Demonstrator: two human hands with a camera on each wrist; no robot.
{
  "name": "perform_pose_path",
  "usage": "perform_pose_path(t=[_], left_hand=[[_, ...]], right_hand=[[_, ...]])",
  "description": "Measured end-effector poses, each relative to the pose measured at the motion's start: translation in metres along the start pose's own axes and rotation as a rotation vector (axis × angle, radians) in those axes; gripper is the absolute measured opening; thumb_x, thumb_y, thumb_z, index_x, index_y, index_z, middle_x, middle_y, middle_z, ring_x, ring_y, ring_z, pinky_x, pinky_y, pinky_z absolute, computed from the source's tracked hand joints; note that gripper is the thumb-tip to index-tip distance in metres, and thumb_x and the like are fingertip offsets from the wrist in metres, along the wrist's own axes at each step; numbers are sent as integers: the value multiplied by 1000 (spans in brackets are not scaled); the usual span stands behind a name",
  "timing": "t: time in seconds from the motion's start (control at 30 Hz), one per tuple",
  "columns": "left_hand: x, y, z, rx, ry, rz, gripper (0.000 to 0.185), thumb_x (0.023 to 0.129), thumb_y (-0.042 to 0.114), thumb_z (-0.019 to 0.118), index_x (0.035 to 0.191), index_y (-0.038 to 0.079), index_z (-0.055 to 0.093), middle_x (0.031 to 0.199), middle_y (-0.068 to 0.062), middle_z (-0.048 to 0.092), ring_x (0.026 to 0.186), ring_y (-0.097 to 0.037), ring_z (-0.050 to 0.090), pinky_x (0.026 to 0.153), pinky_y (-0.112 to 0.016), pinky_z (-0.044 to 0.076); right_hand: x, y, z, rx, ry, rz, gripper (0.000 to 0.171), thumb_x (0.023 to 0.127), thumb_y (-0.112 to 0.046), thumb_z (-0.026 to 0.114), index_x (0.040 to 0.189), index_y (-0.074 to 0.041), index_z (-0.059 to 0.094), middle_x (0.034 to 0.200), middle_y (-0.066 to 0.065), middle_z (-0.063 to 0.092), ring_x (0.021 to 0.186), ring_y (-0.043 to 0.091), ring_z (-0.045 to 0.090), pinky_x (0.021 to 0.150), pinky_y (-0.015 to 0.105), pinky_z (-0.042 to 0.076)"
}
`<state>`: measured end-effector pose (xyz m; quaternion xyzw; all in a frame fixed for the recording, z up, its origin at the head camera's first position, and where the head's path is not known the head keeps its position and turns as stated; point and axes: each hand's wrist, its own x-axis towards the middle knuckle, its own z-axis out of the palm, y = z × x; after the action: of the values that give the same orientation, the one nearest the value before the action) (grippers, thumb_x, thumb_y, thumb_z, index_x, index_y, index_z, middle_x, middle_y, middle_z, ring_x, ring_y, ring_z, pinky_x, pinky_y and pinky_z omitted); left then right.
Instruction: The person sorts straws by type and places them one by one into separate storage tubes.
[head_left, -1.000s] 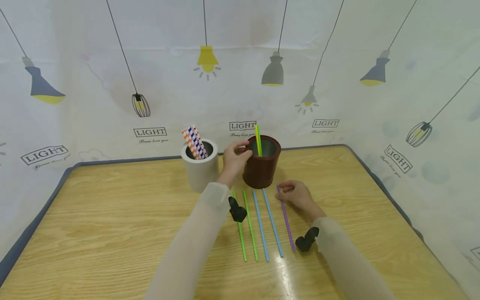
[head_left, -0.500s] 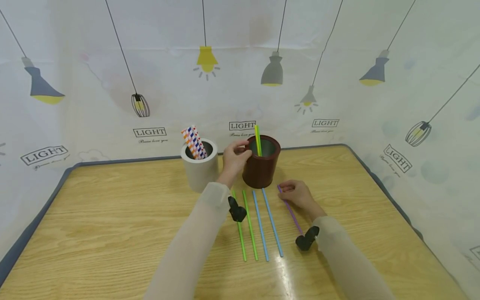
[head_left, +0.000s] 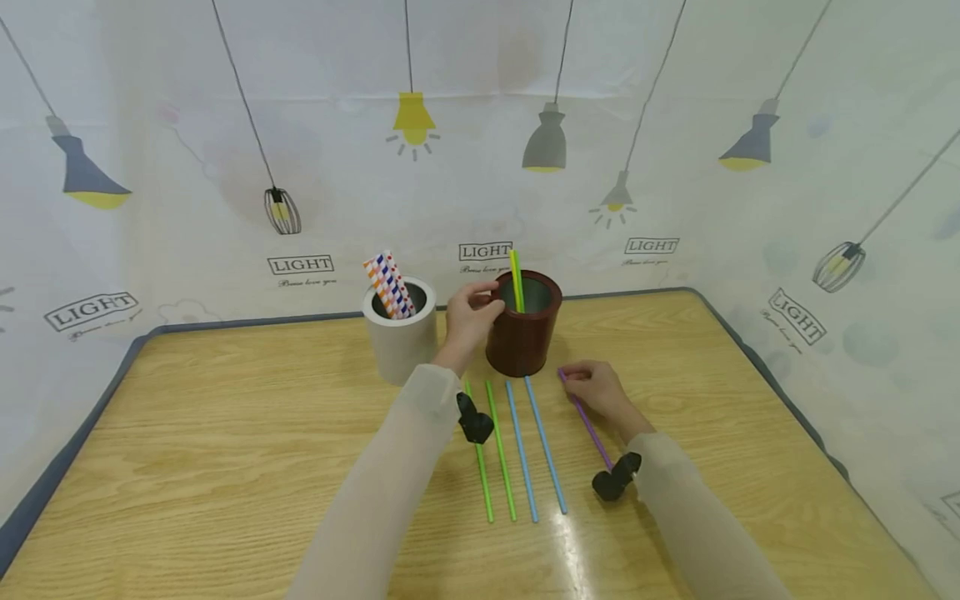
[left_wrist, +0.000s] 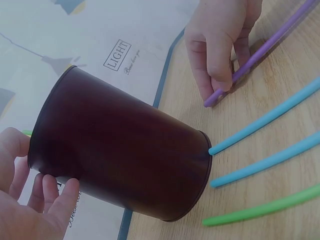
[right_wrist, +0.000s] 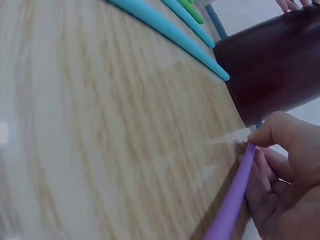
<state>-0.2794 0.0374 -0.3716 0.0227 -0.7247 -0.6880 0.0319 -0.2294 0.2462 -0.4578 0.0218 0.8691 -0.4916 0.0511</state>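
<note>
My left hand grips the rim of a dark brown cup that stands on the wooden table; its fingers wrap the cup in the left wrist view. A yellow and a green straw stand inside it. My right hand pinches the far end of a purple straw, seen also as the purple straw between thumb and fingers. Two green straws and two blue straws lie side by side in front of the cup.
A white cup holding several striped paper straws stands just left of the brown cup. A printed curtain closes off the back and right. The table's grey edge runs along the left.
The right hand has taken hold of the purple straw's far end and swung the straw, so its near end now points toward the right wrist. The left hand stays on the brown cup.
</note>
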Motion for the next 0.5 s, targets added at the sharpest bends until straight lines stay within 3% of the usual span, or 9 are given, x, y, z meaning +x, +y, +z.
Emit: perform_pose_path(t=[0.33, 0.5], left_hand=[[-1, 1, 0, 14, -10, -15, 30, 81, 5, 62, 111, 8, 64, 103, -11, 58, 89, -19, 53, 66, -26, 49], [-1, 1, 0, 2, -12, -17, 30, 81, 4, 62, 111, 8, 63, 102, -11, 58, 88, -19, 55, 65, -26, 48]], right_hand=[[2, 5, 0, 110, 72, 12, 30, 80, 0, 58, 108, 12, 61, 93, 18, 66, 69, 7, 56, 60, 17, 46], [4, 6, -8, 152, 43, 20, 30, 82, 1, 55, 111, 11, 60, 89, 14, 64, 68, 11, 57, 59, 19, 48]])
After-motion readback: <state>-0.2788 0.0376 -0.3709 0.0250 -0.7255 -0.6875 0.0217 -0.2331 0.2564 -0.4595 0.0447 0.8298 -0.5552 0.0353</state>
